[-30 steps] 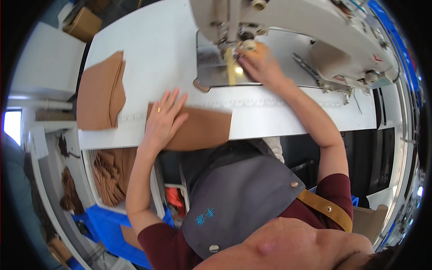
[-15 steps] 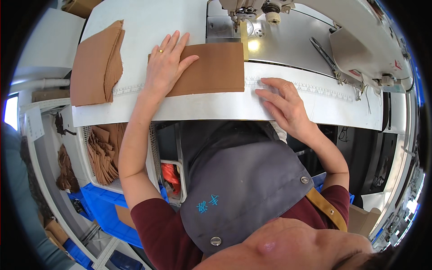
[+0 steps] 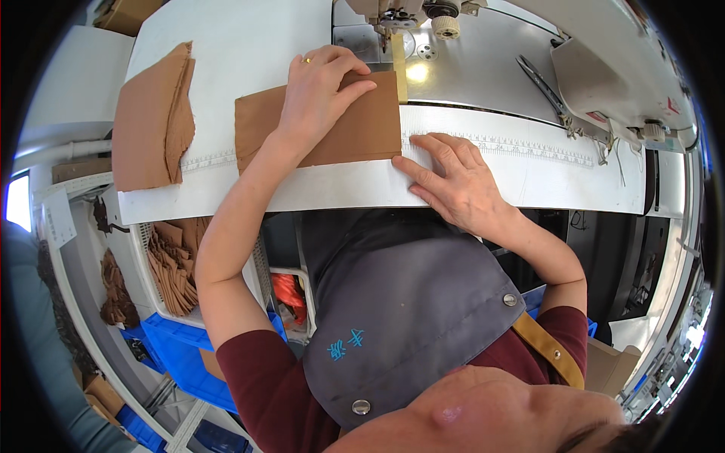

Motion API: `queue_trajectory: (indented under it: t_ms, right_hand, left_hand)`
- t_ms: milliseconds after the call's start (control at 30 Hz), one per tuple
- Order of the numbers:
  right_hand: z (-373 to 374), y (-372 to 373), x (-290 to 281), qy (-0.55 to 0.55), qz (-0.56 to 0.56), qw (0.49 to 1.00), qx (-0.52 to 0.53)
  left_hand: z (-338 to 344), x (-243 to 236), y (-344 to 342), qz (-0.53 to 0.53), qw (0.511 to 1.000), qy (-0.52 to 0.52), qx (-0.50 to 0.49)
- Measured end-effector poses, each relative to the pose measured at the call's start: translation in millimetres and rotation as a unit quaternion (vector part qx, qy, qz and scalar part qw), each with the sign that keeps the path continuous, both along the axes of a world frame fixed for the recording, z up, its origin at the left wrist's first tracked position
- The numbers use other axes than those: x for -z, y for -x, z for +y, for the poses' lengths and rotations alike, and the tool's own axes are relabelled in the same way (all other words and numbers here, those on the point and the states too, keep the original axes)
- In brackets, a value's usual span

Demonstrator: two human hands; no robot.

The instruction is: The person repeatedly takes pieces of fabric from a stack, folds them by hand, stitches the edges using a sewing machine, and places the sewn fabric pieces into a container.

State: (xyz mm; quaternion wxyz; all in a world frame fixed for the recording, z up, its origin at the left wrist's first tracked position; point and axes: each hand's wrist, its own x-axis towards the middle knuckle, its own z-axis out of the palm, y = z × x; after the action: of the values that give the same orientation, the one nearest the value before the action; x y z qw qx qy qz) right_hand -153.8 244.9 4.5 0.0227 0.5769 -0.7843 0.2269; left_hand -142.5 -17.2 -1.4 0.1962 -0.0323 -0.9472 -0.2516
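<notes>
A brown rectangular fabric panel (image 3: 362,132) lies flat on the white table, its right end close to a yellow strip (image 3: 400,83) below the sewing machine head (image 3: 400,19). My left hand (image 3: 321,98) rests over the panel. Its fingers are bent at the far edge and the thumb lies apart from them on the fabric. Beside the panel's near right corner is my right hand (image 3: 457,177), fingers spread; one fingertip touches that corner and another is on the table by the right edge.
Folded brown fabric (image 3: 147,128) sits at the table's left. A printed ruler scale (image 3: 529,145) runs along the front, and a dark tweezer-like tool (image 3: 541,84) lies near the machine's arm. Below the table are a basket of brown pieces (image 3: 174,264) and a blue bin (image 3: 181,355).
My left hand has shifted right and its fingers have bent at the panel's far edge. The right hand has come left and nearer, to the panel's corner.
</notes>
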Motion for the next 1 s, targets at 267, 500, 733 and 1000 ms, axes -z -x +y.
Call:
queue_trajectory:
  t_ms: [267,500,733,1000]
  right_hand:
    - [0,1,1,0.001,-0.011,1.000,-0.006]
    - [0,1,1,0.000,-0.013,1.000,-0.001]
    - [-1,10,2,0.001,0.025,1.000,-0.009]
    - [-4,13,1,-0.019,0.065,0.997,-0.032]
  left_hand:
    - [-1,4,5,-0.043,0.998,-0.041,-0.018]
    - [-2,5,4,-0.036,0.999,-0.026,-0.020]
    - [1,15,7,0.033,0.999,-0.014,-0.022]
    - [13,18,-2,0.093,0.978,0.161,0.091]
